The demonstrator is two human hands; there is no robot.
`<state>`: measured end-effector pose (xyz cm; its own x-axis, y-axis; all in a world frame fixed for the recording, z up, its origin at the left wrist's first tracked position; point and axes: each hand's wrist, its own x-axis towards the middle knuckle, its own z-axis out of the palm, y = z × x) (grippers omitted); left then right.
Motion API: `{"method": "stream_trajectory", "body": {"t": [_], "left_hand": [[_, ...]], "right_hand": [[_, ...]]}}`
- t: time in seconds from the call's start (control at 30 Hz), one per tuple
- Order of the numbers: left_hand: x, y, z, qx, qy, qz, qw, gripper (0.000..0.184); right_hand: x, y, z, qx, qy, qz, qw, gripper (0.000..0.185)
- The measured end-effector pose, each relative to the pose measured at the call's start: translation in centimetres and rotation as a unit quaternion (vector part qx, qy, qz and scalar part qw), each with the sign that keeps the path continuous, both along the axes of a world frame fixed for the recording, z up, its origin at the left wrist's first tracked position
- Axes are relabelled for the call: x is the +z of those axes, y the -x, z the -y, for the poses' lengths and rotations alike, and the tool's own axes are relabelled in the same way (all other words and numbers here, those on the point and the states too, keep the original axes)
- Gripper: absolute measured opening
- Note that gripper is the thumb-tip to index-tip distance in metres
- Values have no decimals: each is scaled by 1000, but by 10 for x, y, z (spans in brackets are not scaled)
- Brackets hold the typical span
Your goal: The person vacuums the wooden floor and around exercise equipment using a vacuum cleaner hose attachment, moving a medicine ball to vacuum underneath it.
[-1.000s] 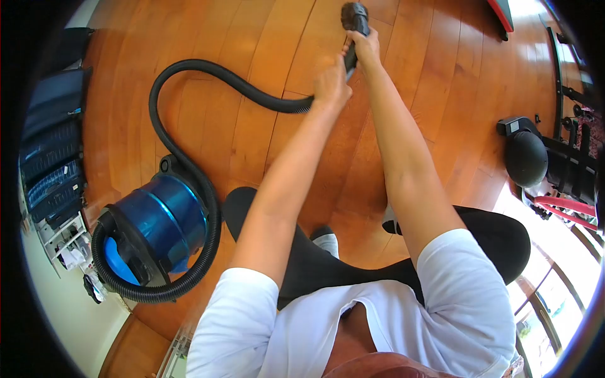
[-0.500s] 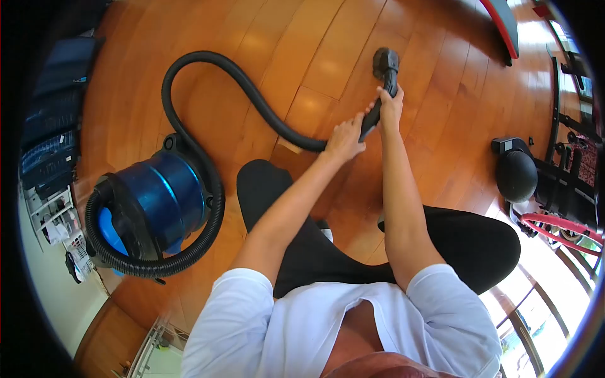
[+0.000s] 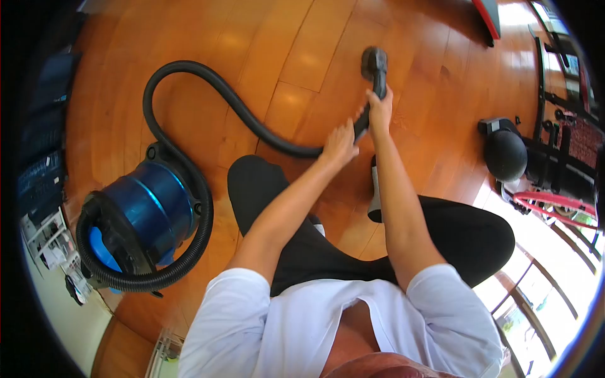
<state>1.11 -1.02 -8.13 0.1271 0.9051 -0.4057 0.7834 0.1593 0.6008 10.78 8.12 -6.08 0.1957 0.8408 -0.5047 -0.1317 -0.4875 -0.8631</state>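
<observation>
The round brush head [image 3: 374, 61] of a vacuum cleaner rests at or near the wooden floor, ahead of me. My right hand [image 3: 380, 113] wraps around the black wand handle just behind that head. Lower and to the left, my left hand [image 3: 341, 145] is on the black hose [image 3: 293, 150] where it meets the handle; its palm side is hidden. The hose curves away in a wide loop to the shiny blue vacuum canister [image 3: 157, 197] on the floor at my left.
Dark blue boxes [image 3: 41, 157] and a white rack [image 3: 45, 238] line the left wall. At the right are a black ball [image 3: 505, 155], black exercise equipment [image 3: 561, 151] and a pink hoop [image 3: 548, 201]. A red-edged dark object [image 3: 488, 19] lies at the upper right.
My view has shifted, so the canister and hose sit farther left. The brush head and both hands moved slightly left in view. More of my foot shows beside the right forearm.
</observation>
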Motion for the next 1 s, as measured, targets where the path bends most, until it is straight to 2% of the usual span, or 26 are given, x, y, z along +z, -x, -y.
{"method": "stream_trajectory", "body": {"t": [0.03, 0.17, 0.27, 0.33, 0.37, 0.4, 0.5, 0.57, 0.6, 0.63, 0.7, 0.77, 0.8, 0.83, 0.87, 0.97, 1.0], "left_hand": [[9, 3, -24, 8, -9, 6, 1000, 59], [8, 4, -51, -11, -38, 31, 999, 62], [4, -6, -29, -33, -28, 38, 998, 62], [7, -16, 5, -103, 61, 61, 991, 68], [12, -14, 23, -177, 100, 102, 974, 84], [16, -17, 40, -220, 139, 120, 958, 92], [36, -24, 40, -447, 323, 120, 826, 89], [39, -15, 31, -409, 281, 101, 862, 83], [35, -6, 26, -387, 262, 91, 879, 80], [19, 2, 20, -369, 193, 89, 905, 78], [21, 29, -4, -279, 139, 87, 946, 72], [69, 62, -21, -172, 114, 126, 970, 60], [70, 80, -28, -133, 98, 149, 975, 57], [93, 93, -31, -112, 86, 144, 979, 59], [103, 104, -33, -89, 85, 159, 980, 60], [104, 114, -29, -132, 170, 107, 971, 63], [91, 109, -23, -154, 151, 112, 970, 65]], "right_hand": [[-7, 0, -22, -7, -7, 3, 1000, 63], [-2, -3, -38, -60, -48, -52, 996, 68], [-24, -18, 0, -37, -80, -66, 994, 61], [-14, -33, 51, -76, -43, -18, 996, 52], [-5, -39, 82, -110, -32, -11, 993, 50], [2, -48, 111, -132, -1, -12, 991, 49], [20, -70, 164, -83, 49, 73, 993, 43], [34, -77, 160, -40, 90, 148, 984, 39], [20, -87, 148, -33, 63, 174, 982, 36], [28, -89, 129, -29, 44, 189, 981, 35], [1, -114, 82, 0, 12, 188, 982, 35], [-1, -140, 42, 62, -9, 139, 988, 37], [0, -154, 28, 86, -6, 119, 989, 42], [2, -169, 20, 108, -3, 128, 986, 47], [8, -183, 14, 140, 7, 113, 984, 44], [21, -213, 12, 213, 27, 99, 972, 46], [23, -219, 11, 233, 27, 95, 967, 49]]}}
